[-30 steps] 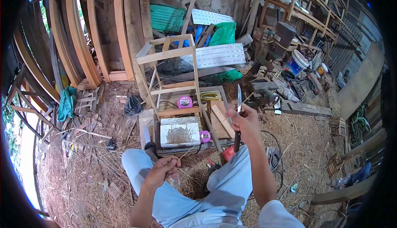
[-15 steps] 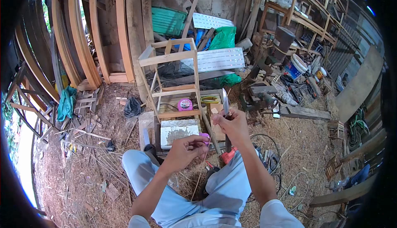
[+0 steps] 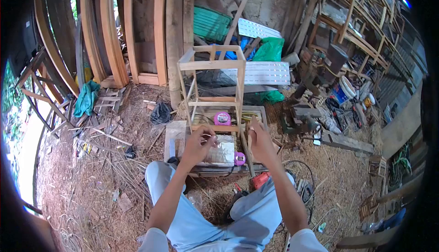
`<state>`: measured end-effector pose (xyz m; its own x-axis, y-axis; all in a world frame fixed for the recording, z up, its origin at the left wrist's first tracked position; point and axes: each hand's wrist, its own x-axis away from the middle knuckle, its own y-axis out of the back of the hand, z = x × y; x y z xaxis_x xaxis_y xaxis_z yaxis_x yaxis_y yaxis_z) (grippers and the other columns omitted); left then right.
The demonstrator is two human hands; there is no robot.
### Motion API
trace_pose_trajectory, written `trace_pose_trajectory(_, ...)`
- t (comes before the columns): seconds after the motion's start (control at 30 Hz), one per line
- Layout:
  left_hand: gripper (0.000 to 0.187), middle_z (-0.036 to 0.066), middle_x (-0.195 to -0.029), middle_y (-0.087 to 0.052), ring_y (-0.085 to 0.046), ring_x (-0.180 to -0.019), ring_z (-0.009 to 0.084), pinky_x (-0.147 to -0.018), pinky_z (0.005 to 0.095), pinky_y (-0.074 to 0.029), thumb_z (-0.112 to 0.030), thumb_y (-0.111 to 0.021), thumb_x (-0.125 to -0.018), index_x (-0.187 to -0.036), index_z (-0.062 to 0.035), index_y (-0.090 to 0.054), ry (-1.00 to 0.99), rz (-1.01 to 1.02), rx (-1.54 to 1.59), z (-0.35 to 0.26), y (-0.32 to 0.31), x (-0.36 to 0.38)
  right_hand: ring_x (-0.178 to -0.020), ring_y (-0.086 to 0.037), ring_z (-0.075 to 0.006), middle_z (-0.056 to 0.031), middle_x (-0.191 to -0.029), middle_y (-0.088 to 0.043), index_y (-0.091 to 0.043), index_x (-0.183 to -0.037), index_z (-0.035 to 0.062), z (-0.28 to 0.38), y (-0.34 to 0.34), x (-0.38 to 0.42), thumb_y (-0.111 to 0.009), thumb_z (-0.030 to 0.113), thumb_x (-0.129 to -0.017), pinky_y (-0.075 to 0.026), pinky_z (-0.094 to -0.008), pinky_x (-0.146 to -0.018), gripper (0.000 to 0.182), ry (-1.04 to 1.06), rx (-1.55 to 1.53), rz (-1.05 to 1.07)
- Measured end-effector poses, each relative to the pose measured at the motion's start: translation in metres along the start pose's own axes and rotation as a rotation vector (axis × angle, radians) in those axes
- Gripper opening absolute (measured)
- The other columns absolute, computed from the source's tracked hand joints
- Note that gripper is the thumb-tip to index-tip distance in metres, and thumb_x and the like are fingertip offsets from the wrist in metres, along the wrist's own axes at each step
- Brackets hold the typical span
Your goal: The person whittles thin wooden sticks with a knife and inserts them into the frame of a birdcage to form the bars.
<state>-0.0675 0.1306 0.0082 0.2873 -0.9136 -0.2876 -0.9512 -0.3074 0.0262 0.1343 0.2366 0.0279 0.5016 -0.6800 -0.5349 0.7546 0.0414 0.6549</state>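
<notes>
My left hand (image 3: 197, 147) is closed in a pinch, with a thin pale bit at the fingertips too small to name. It hovers over the left side of a pale, worn block (image 3: 222, 153). My right hand (image 3: 260, 144) is closed, fingers pressed together, above the right side of the low wooden bench (image 3: 180, 131); what it holds, if anything, is hidden. Between the hands lies a pink tape measure (image 3: 239, 158), and a second pink tape measure (image 3: 222, 118) sits farther back. A small wooden frame (image 3: 215, 101) stands upright on the bench.
A red-bodied tool (image 3: 261, 179) lies by my right knee, with a black cable (image 3: 312, 192) beyond it. A rusty machine (image 3: 297, 119) stands to the right. Long wooden frames (image 3: 160, 32) lean at the back left. Shavings and scraps cover the ground (image 3: 114, 160).
The silver-bladed tool seen in my right hand earlier no longer shows. My left hand has risen toward the block's left side. The view has shifted, moving the scene rightward.
</notes>
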Motion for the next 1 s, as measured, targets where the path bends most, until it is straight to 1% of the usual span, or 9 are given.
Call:
trace_pose_trajectory(0.1,0.005,0.007,-0.084,-0.057,-0.065,-0.084,0.0160,-0.070,0.0266,-0.054,0.002,-0.054,-0.090,-0.091,-0.0001,-0.049,-0.027,-0.143,0.312,0.012,0.002,-0.011,-0.100,-0.055,-0.0427,-0.0306,-0.110,-0.053,-0.050,-0.118,-0.0033,0.019,0.000,0.010,-0.049,-0.004,-0.084,-0.044,-0.0478,-0.080,0.034,-0.412,-0.040,0.126)
trace_pose_trajectory(0.23,0.005,0.008,-0.091,-0.058,-0.064,-0.087,0.0164,-0.073,0.0269,-0.054,0.003,-0.055,-0.090,-0.093,0.0012,-0.051,-0.089,-0.214,0.302,0.045,0.006,-0.016,-0.093,-0.061,-0.0373,-0.0195,-0.107,-0.060,-0.058,-0.101,0.0002,0.000,-0.012,0.015,-0.050,-0.010,-0.077,-0.048,-0.0459,-0.077,0.028,0.167,0.273,-0.201)
trace_pose_trajectory(0.3,0.006,0.008,-0.092,-0.059,-0.064,-0.087,0.0163,-0.075,0.0275,-0.053,0.003,-0.055,-0.089,-0.094,0.0016,-0.052,-0.067,-0.234,0.281,0.049,0.011,-0.021,-0.087,-0.063,-0.0356,-0.0139,-0.099,-0.064,-0.060,-0.097,0.0008,-0.005,-0.013,0.013,-0.050,-0.012,-0.075,-0.049,-0.0440,-0.080,0.027,0.043,0.088,-0.162)
trace_pose_trajectory(0.37,0.007,0.008,-0.092,-0.061,-0.064,-0.088,0.0166,-0.078,0.0280,-0.053,0.002,-0.056,-0.089,-0.095,0.0007,-0.053,-0.039,-0.211,0.329,0.042,0.011,-0.025,-0.078,-0.064,-0.0338,-0.0143,-0.091,-0.065,-0.060,-0.100,-0.0001,-0.016,-0.012,0.007,-0.051,-0.011,-0.076,-0.050,-0.0399,-0.074,0.028,0.265,0.193,-0.185)
trace_pose_trajectory(0.53,0.007,0.010,-0.094,-0.064,-0.065,-0.091,0.0197,-0.079,0.0310,-0.053,-0.001,-0.056,-0.091,-0.098,-0.0012,-0.055,0.006,-0.266,0.540,0.040,0.011,-0.028,-0.051,-0.044,-0.0066,-0.0022,-0.066,-0.053,-0.048,-0.124,0.0005,0.012,-0.025,0.010,-0.047,0.016,-0.098,-0.036,-0.0215,-0.045,0.031,-0.275,-0.746,0.081)
trace_pose_trajectory(0.7,0.008,0.011,-0.095,-0.066,-0.065,-0.090,0.0203,-0.080,0.0322,-0.052,-0.006,-0.057,-0.092,-0.098,-0.0023,-0.056,0.134,-0.245,0.654,0.046,-0.001,-0.023,-0.048,-0.043,-0.0058,-0.0018,-0.069,-0.055,-0.047,-0.129,0.0018,0.010,-0.059,0.013,-0.051,0.028,-0.097,-0.036,-0.0209,-0.043,0.042,-0.662,-1.231,0.362)
trace_pose_trajectory(0.83,0.013,0.009,-0.096,-0.066,-0.062,-0.083,0.0143,-0.067,0.0257,-0.048,-0.012,-0.058,-0.092,-0.101,-0.0027,-0.058,0.255,-0.153,0.593,0.046,-0.028,-0.013,-0.049,-0.042,-0.0053,-0.0015,-0.073,-0.057,-0.055,-0.115,0.0002,-0.026,-0.059,0.004,-0.047,0.027,-0.099,-0.035,-0.0203,-0.042,0.032,-0.558,-1.198,0.194)
trace_pose_trajectory(0.9,0.020,0.008,-0.100,-0.064,-0.060,-0.080,0.0139,-0.066,0.0258,-0.046,-0.018,-0.059,-0.092,-0.104,-0.0018,-0.057,0.609,0.044,0.415,0.036,-0.030,-0.008,-0.049,-0.042,-0.0051,-0.0010,-0.073,-0.058,-0.058,-0.109,0.0000,-0.041,-0.049,0.003,-0.047,0.025,-0.099,-0.035,-0.0203,-0.042,0.029,-0.619,-1.187,0.223)
trace_pose_trajectory(1.0,0.023,0.008,-0.100,-0.064,-0.060,-0.083,0.0125,-0.071,0.0265,-0.048,-0.016,-0.059,-0.092,-0.110,-0.0018,-0.057,0.719,0.466,0.197,-0.013,-0.037,0.010,-0.049,-0.042,-0.0045,-0.0004,-0.074,-0.059,-0.060,-0.104,0.0005,-0.062,-0.044,0.008,-0.046,0.025,-0.099,-0.035,-0.0201,-0.043,0.028,-0.666,-1.101,0.290)
